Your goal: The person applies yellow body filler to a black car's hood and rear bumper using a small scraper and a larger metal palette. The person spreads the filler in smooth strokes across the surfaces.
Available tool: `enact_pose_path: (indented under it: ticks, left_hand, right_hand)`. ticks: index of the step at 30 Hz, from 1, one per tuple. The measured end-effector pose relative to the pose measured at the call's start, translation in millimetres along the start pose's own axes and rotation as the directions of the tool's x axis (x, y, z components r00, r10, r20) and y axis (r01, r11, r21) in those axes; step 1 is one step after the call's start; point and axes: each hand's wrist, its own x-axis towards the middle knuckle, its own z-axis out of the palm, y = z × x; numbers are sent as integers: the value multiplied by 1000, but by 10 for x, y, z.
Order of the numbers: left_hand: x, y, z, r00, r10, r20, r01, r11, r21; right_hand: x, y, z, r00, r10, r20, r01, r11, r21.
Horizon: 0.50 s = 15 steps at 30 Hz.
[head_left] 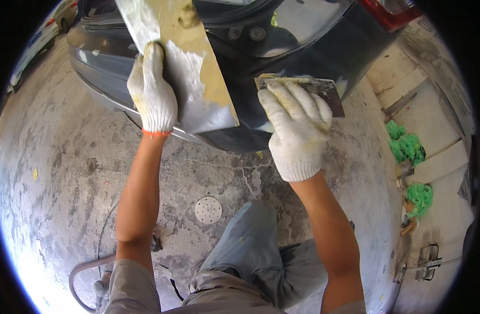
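Note:
A white knitted glove covers my left hand (157, 94), whose fingers close on the edge of a flat mixing board (190, 78). The board is smeared with yellowish and silvery-grey filler and is held over a dark car body (229, 138). In my right hand (300, 125), gloved the same way, is a wide, thin spreader (331, 97) with some yellowish filler along its upper edge. My fingers lie across its face and the thumb is hidden behind it. The spreader is against or just over the car's dark corner panel; contact cannot be made out.
A perforated sanding disc (208, 210) lies on the stained concrete floor. At the lower left are a hose (75, 282) and a tool (101, 287). Green crumpled netting (407, 148) lies by the right wall. A red tail light (392, 13) is at the top right; other cars stand far left.

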Motion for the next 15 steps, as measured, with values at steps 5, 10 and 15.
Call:
enact_pose_path:
  ticks: [5, 10, 15]
  left_hand:
    - [326, -27, 114, 998, -26, 52, 30, 996, -82]
    - [363, -57, 106, 996, -13, 91, 20, 998, -68]
    - [309, -8, 132, 996, -13, 83, 22, 995, -99]
  right_hand:
    - [-35, -95, -83, 1000, 18, 18, -17, 1000, -17]
    - [87, -32, 23, 998, 34, -57, -37, 999, -40]
    - [4, -149, 80, 998, -15, -53, 14, 999, -32]
